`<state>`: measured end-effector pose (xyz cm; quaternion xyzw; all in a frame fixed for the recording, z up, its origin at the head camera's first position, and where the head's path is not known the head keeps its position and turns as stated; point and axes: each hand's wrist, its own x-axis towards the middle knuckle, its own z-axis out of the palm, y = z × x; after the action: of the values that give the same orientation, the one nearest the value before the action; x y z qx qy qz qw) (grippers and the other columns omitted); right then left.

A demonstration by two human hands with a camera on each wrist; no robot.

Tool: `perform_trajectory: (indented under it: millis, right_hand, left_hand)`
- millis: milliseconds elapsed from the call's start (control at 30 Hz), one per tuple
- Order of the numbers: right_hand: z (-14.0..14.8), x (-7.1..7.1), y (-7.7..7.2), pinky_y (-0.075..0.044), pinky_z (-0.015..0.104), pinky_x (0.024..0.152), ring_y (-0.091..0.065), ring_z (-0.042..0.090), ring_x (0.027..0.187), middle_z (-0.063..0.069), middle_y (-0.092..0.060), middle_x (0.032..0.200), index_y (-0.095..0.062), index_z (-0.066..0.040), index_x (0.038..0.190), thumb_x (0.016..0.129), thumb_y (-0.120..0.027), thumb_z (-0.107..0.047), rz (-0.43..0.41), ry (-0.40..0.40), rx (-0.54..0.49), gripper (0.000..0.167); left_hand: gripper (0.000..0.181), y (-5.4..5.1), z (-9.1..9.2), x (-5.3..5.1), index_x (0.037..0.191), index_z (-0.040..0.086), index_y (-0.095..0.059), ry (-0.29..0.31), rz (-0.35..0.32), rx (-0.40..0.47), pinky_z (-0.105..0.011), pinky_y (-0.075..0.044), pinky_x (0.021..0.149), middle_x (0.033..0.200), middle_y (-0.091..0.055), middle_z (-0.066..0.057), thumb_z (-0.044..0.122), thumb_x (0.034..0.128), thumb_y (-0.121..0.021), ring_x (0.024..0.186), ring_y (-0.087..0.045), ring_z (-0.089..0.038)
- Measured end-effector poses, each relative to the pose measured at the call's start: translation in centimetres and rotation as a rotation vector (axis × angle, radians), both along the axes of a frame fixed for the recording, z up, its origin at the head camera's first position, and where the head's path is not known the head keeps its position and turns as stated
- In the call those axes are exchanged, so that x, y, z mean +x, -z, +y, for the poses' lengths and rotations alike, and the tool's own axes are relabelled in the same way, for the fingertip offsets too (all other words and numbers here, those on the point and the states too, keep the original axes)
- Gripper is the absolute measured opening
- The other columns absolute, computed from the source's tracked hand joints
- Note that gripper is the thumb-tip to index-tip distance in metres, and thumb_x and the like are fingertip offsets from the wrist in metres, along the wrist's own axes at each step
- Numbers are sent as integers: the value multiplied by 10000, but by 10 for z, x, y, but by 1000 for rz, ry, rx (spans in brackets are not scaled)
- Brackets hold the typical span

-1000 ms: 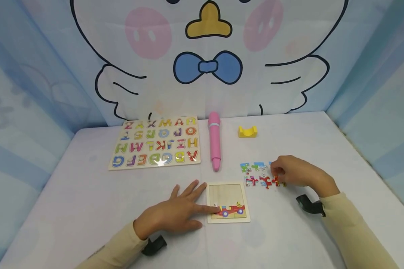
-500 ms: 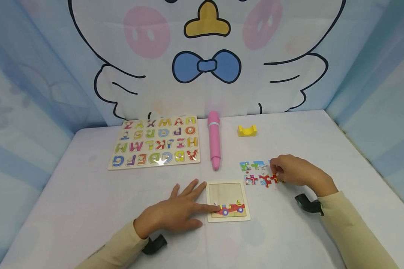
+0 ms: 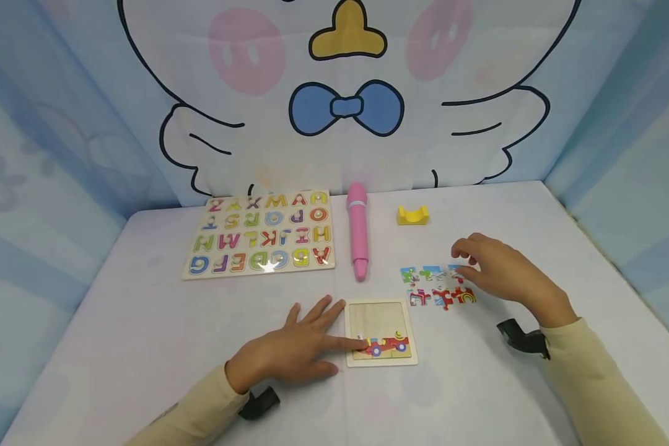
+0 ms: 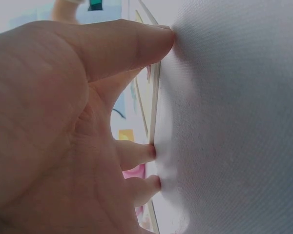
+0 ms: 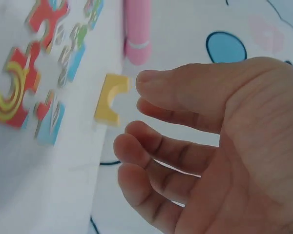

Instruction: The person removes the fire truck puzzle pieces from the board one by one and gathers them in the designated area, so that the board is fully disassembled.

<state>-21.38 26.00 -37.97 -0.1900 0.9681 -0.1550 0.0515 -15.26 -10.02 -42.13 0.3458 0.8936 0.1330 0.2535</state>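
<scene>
My left hand (image 3: 295, 350) lies with fingers spread, its index fingertip on the lower left of the red vehicle picture (image 3: 387, 345) in a square wooden puzzle tray (image 3: 376, 314). In the left wrist view the thumb and fingertips of that hand (image 4: 63, 97) touch the white cloth. Over the right end of two rows of loose puzzle pieces (image 3: 443, 298) hovers my right hand (image 3: 507, 275), fingers loosely bent and holding nothing. The right wrist view shows a gap between thumb and fingers of this hand (image 5: 210, 126), with red and yellow pieces (image 5: 12, 95) on the cloth beyond.
An alphabet board (image 3: 259, 235) lies at the back left. Beside it is a pink pen-shaped object (image 3: 358, 232). A small yellow notched block (image 3: 412, 215) stands behind the loose pieces. A printed curtain (image 3: 345, 148) hangs along the table's back edge.
My right hand has lifted off the pieces, its fingers parting, and the red and yellow piece beneath it now shows. The left hand keeps its place on the tray.
</scene>
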Motion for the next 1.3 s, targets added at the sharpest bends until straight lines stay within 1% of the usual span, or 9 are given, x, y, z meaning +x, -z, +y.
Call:
perform_trajectory:
  millis: [133,233,467,600,733,933,1100,1167,1300]
  right_hand:
    - [-23,14,-3,-560,523,880,-608,336,1051,183,-632,1210,-667,-9,1237,899,-778,-107,25,-54,28,370]
    - [-46,26,0,-567,484,880,-595,315,1076,168,-628,1236,-665,-22,1267,886,-799,-118,56,-144,63,415]
    - [-101,48,15,-551,379,851,-580,234,1005,82,-640,1123,-689,-49,1219,857,-814,-144,85,-418,129,395]
    - [-120,55,23,-523,320,767,-547,186,910,29,-610,1006,-697,-89,1082,842,-824,-169,104,-509,137,283]
    - [-126,59,28,-480,271,670,-502,130,808,-34,-531,880,-661,-124,953,841,-825,-172,115,-527,124,204]
    - [-128,58,30,-455,233,626,-462,64,723,-69,-483,837,-651,-119,961,853,-828,-148,51,-529,83,209]
    - [-131,59,32,-449,229,628,-450,52,707,-77,-481,839,-634,-123,962,861,-814,-122,-9,-515,58,206]
    - [-131,59,33,-457,234,637,-459,55,712,-76,-491,844,-626,-128,958,864,-807,-114,-16,-507,54,204]
    - [-131,59,34,-459,245,637,-469,67,719,-72,-495,848,-611,-125,962,857,-808,-107,-16,-504,56,225]
  left_hand:
    - [571,-1,2,0,1467,543,-482,1,5,-8,-727,-82,1155,1710,-123,-82,330,979,-687,1571,-18,-336]
    - [572,-2,3,-1,1467,545,-479,4,11,-19,-724,-86,1157,1709,-131,-79,336,978,-689,1570,-28,-340]
    - [561,-3,4,-3,1467,532,-490,6,13,-29,-732,-90,1152,1708,-140,-73,348,976,-692,1569,-37,-344]
    - [561,-2,4,-3,1472,517,-493,17,20,-20,-743,-98,1142,1708,-141,-72,340,977,-691,1568,-41,-349]
    - [560,-2,4,-3,1476,499,-500,25,21,-7,-752,-102,1134,1707,-140,-82,323,980,-688,1567,-40,-358]
    - [551,-2,3,-2,1477,482,-509,17,13,-12,-748,-106,1137,1707,-137,-92,314,982,-684,1567,-37,-358]
    - [542,-3,2,1,1472,467,-524,16,17,-22,-752,-140,1128,1700,-164,-101,322,978,-692,1562,-70,-369]
    - [539,-3,3,2,1468,476,-524,23,26,-33,-750,-161,1125,1696,-179,-99,331,977,-692,1560,-90,-369]
    - [488,-8,2,2,1419,492,-572,39,15,-42,-741,-181,1128,1689,-214,-79,339,972,-694,1562,-108,-345]
